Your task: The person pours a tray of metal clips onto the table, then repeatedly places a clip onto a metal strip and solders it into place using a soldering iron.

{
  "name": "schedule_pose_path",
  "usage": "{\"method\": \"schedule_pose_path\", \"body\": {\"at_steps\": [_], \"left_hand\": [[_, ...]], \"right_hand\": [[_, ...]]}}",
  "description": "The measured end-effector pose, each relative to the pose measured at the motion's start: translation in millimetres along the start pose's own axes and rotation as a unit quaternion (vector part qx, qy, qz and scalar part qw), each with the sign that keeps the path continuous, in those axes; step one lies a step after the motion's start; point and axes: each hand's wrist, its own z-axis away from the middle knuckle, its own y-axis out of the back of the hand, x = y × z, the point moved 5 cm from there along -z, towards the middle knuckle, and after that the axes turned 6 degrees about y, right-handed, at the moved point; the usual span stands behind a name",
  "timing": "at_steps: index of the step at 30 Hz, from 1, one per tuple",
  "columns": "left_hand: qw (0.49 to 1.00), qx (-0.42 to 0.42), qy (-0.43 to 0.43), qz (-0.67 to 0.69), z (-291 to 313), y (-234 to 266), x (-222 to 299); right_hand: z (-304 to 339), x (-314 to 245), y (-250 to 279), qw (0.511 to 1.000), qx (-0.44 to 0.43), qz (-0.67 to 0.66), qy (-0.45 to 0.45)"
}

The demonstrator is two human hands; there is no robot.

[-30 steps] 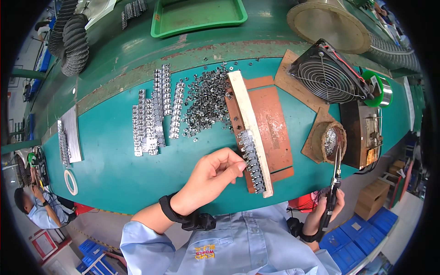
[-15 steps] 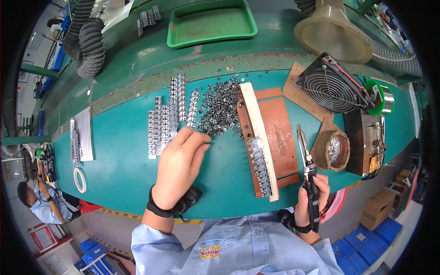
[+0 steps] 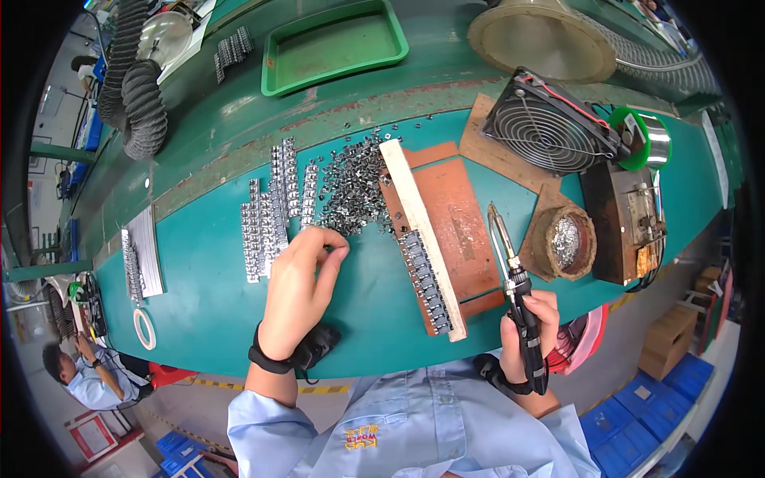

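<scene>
My left hand (image 3: 301, 275) hovers at the near edge of a heap of small metal parts (image 3: 355, 187). Its thumb and fingers are drawn together in a pinch; whatever may lie between them is too small to make out. In my right hand (image 3: 532, 328) is a black-handled soldering iron (image 3: 519, 299), its metal tip pointing up and away from me. Between the hands stands a brown fixture (image 3: 450, 231) with a pale bar (image 3: 422, 239) along it. Against the bar's left side sits a row of small parts (image 3: 426, 280).
Strips of parts (image 3: 269, 219) lie left of the heap. A fan (image 3: 550, 123), solder spool (image 3: 649, 142), round pot (image 3: 564, 243) and metal-cased box (image 3: 617, 223) stand at the right. Farther back are a green tray (image 3: 335, 48) and a funnel hood (image 3: 542, 40). A tape ring (image 3: 144, 328) lies far left.
The whole view has shifted, so the bench things appear farther left. My left hand stays pinched close to the heap's near edge. The soldering iron remains in my right hand.
</scene>
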Motion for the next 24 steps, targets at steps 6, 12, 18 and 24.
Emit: {"method": "schedule_pose_path", "body": {"at_steps": [6,12,18,24], "left_hand": [[0.934,-0.116,0.133,0.309,38,-19,16],[0.809,-0.149,0.246,0.513,61,-60,19],[0.786,-0.127,0.271,0.541,59,-71,20],[0.766,-0.132,0.288,0.559,57,-74,13]], "right_hand": [[3,3,5,0.999,0.003,-0.037,-0.002],[4,4,3,0.999,-0.018,-0.032,0.018],[4,4,2,0.998,-0.053,-0.027,0.028],[5,6,3,0.998,-0.050,-0.025,0.029]]}}
